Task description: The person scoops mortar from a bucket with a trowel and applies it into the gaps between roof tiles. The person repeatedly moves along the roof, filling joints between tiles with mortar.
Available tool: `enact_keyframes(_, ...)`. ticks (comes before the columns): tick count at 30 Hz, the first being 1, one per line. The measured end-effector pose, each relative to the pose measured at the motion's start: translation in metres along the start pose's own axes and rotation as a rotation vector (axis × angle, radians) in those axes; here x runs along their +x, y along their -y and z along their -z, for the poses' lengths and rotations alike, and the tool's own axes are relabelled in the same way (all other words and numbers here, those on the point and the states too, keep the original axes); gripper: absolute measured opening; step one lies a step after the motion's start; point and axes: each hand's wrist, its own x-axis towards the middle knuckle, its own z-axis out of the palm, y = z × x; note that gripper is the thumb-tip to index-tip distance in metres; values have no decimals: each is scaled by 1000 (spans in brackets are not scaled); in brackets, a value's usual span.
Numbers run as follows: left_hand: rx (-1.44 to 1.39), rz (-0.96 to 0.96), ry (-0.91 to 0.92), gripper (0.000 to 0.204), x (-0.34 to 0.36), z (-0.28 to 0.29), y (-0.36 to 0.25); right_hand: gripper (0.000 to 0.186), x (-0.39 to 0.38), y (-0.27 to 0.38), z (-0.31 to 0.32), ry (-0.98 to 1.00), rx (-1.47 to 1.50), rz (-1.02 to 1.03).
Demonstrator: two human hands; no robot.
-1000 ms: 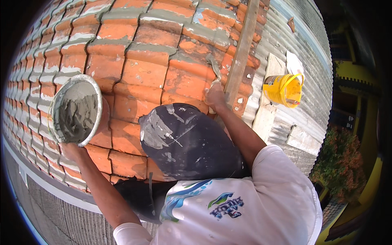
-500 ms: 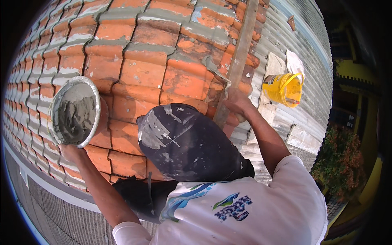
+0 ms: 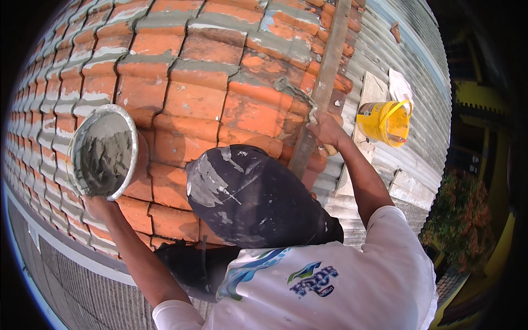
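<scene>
Orange tiled roof point(image 3: 181, 104) with mortared joints: left hand point(image 3: 99, 204) grips mortar pan point(image 3: 104, 153) close for reloading, right hand point(image 3: 325, 131) clenched on trowel point(image 3: 300, 94) pressing mortar against wooden batten point(image 3: 322, 82).

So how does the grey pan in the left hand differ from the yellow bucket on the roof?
The grey pan is shallow, held up by the left hand and holds wet grey mortar. The yellow bucket is deeper, has a bail handle and stands unheld on the corrugated sheeting, beyond the right hand. Both are round, open-topped containers.
</scene>
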Motion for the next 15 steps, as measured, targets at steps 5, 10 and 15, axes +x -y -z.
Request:
enact_keyframes(5,132,-27,30,43,-7,4,-7,36,39,9,-27,-2,279,-118)
enact_keyframes(10,-35,39,0,44,-7,1,-6,44,42,11,-31,-15,-16,36)
enact_keyframes(15,144,-21,17,43,-6,2,-6,51,36,17,16,184,-156,77)
